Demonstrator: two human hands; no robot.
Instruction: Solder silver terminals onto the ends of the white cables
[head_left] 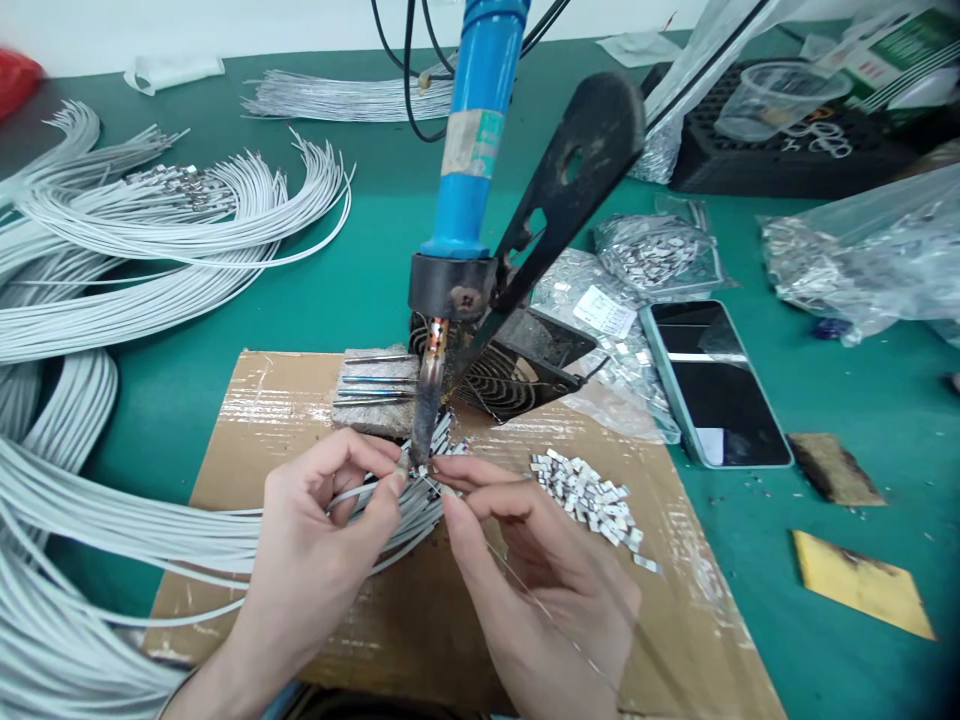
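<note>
Below the soldering iron's tip, my left hand (319,550) pinches a white cable (349,495) near its end between thumb and fingers. My right hand (544,580) is closed on a thin solder wire (538,603), which trails down across the palm. Both sets of fingertips nearly meet at the dark iron tip (425,420); the exact contact there is too small to make out. The blue-handled soldering iron (469,150) is clamped tip-down in a black metal holder (450,285). Under the hands, more white cable ends (420,515) lie bunched on a cardboard sheet (405,630).
Small metal pieces (589,500) are heaped right of my right hand. Behind the tip stand a fan (499,375) and a block with thin rods (364,390). Cable bundles (150,300) fill the left. A phone (720,385), bags (652,250) and a yellow sponge (862,585) lie right.
</note>
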